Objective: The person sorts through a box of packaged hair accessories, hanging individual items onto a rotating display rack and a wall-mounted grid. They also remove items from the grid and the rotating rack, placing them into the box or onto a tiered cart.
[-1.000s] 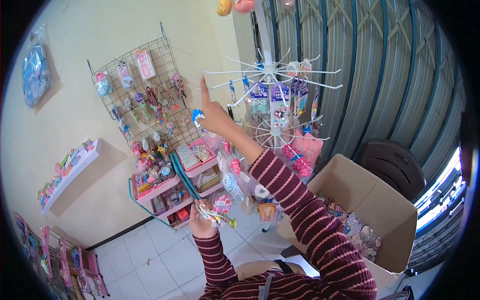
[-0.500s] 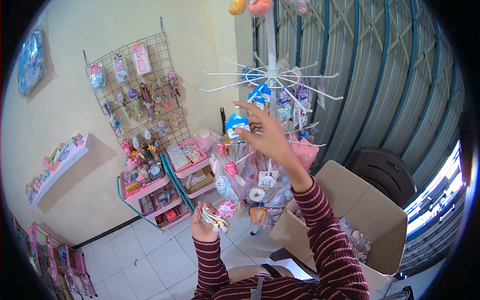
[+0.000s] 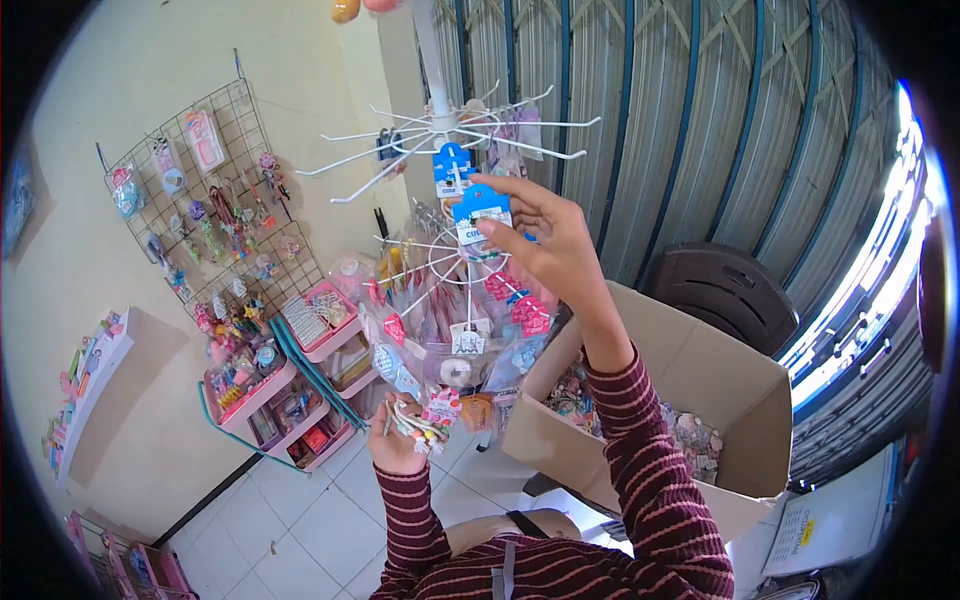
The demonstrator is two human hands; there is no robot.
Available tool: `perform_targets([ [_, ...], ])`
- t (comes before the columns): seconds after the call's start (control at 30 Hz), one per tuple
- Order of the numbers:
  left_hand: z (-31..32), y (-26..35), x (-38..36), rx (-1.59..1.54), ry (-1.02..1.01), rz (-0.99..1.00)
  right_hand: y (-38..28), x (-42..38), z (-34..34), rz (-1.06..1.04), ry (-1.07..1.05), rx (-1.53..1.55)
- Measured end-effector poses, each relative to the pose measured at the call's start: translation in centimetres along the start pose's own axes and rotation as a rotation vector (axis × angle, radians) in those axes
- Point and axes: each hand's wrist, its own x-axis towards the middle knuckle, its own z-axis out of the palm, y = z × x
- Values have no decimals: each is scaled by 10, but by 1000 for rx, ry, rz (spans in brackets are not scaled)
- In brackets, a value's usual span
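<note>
Blue header card (image 3: 482, 208), upper centre of frame, pinched between thumb and fingers of right hand (image 3: 548, 235) beside white display rack (image 3: 433, 70). Lower centre, left hand (image 3: 398, 455) curls fingers around soft beaded cords (image 3: 410, 426). Card looks light, creasable; side edges suit grip.

Blue card (image 3: 483, 212) had letters seemingly starting "CU", rest unclear. Pink card (image 3: 441, 405) had print too small to read. White sheet (image 3: 828, 518), lower right: printed lines, illegible.
</note>
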Motion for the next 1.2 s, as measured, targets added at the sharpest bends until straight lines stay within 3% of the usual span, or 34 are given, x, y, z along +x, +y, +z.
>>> perform_targets([
  [0.47, 2, -2, -21, 34, -44, 28, 23, 7, 7, 12, -7, 6],
  [0.6, 7, 0, -26, -46, -19, 67, 42, 18, 10, 100, 76, -4],
  [0.8, 5, -1, -30, 32, -18, 87, 73, 31, 15, 109, 244, -255],
  [0.87, 3, 1, -29, -42, -81, 41, 65, 16, 26, -235, 525, -475],
  [0.97, 4, 4, -29, -137, -94, 11, 64, -34, 38, -347, 285, -523],
  [1.03, 8, 2, -27, -65, -12, 97, 65, -70, 57, -254, -37, -375],
  [1.1, 13, 4, -23, -77, -29, 130, 51, -82, 71, 126, -496, -224],
  [1.13, 15, 7, -24, -81, -37, 162, 47, -81, 75, 134, -500, -212],
  [1.2, 18, 16, -22, -54, -85, 160, 42, -75, 86, 164, -833, -242],
])
